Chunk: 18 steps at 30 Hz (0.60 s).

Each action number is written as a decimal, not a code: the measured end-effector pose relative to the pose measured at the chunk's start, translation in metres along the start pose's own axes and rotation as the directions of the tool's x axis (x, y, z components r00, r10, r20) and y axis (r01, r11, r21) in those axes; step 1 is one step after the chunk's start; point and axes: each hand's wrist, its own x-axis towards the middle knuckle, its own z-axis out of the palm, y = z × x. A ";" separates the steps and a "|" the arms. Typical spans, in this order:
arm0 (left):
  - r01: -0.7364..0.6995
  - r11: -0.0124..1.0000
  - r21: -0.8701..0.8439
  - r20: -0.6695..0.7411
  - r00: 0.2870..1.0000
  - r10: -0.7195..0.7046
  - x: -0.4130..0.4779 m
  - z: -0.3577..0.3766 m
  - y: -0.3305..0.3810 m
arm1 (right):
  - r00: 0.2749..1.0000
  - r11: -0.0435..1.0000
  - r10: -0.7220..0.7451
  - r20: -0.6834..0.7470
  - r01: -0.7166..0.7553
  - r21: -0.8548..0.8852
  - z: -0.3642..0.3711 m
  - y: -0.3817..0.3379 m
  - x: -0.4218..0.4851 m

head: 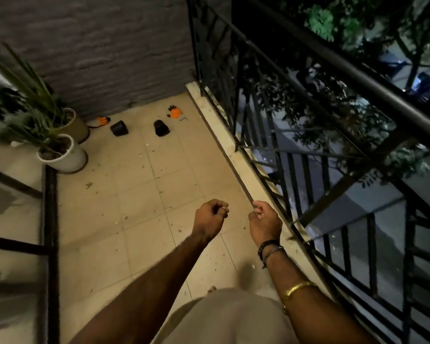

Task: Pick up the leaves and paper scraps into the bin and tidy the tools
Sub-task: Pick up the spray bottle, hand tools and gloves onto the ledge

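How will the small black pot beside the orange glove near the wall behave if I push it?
The black pot looks small, so it is probably light. It seems tipped over, and its round, tapered body may roll in a curve. The tiles look smooth, so it could slide easily.

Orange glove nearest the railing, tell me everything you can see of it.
The orange glove lies flat on the tiled floor at the balcony's far end, beside the pale kerb under the railing. It looks like fabric: orange body, black finger ends toward the wall, a pale cuff end trailing right. Only the floor touches it; a black pot lies close by, apart.
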 end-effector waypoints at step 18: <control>0.014 0.943 -0.333 -0.370 0.918 -0.144 0.300 -0.130 0.102 | 0.932 0.972 -0.236 0.275 0.229 0.057 0.178 -0.243 0.272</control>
